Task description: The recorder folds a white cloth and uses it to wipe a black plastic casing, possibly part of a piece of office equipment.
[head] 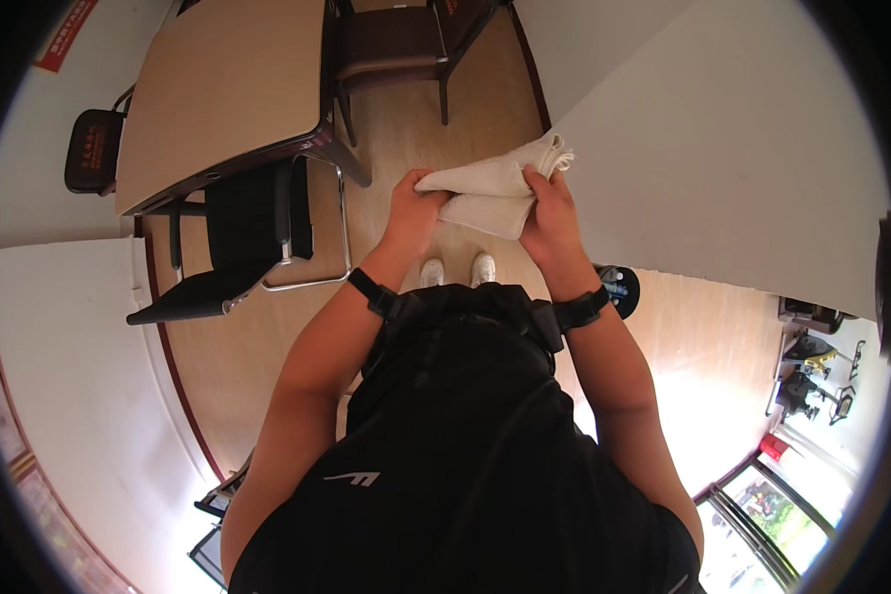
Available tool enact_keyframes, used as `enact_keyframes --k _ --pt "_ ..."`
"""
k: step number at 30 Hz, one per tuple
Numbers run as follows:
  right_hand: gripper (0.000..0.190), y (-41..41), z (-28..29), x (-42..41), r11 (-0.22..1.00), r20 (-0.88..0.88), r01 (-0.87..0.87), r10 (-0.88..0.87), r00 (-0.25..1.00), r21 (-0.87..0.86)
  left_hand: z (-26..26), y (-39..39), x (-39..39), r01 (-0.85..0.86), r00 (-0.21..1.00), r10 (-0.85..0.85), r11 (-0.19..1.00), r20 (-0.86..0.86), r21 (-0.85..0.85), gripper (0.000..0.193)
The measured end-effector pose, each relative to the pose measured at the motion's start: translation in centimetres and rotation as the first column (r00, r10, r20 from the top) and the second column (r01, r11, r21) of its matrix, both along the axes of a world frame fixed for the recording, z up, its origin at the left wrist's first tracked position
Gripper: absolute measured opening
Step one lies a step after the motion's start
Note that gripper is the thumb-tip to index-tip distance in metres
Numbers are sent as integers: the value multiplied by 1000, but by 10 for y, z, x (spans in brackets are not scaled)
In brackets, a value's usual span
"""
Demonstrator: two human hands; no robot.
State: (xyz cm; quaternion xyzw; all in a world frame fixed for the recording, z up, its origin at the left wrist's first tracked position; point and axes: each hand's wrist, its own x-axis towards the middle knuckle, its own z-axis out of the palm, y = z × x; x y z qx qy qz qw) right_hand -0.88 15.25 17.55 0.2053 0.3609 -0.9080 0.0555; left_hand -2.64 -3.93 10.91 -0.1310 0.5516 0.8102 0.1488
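A cream-white cloth (490, 178), folded into layers, is held up in front of my body at about waist height. My left hand (414, 211) grips its left end, with some of the fingers hidden under the fabric. On the opposite side, my right hand (551, 211) pinches the stacked folds, its thumb lying on top. The cloth's rolled edges fan out above the right fingers. Both wrists wear black straps with small dark boxes.
Ahead to the left stands a wooden-topped table (230, 82) with a black armchair (245, 230) and a brown chair (390, 52) beside it. A white wall (713, 148) rises on the right. Near its corner is a black bin (624, 297) with bottles inside.
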Motion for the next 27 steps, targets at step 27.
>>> enact_keyframes --k 27 --pt "29 -6 -8 -9 979 -61 81 -71 996 185 -26 -15 -1 -295 893 -51 683 -447 -668 26"
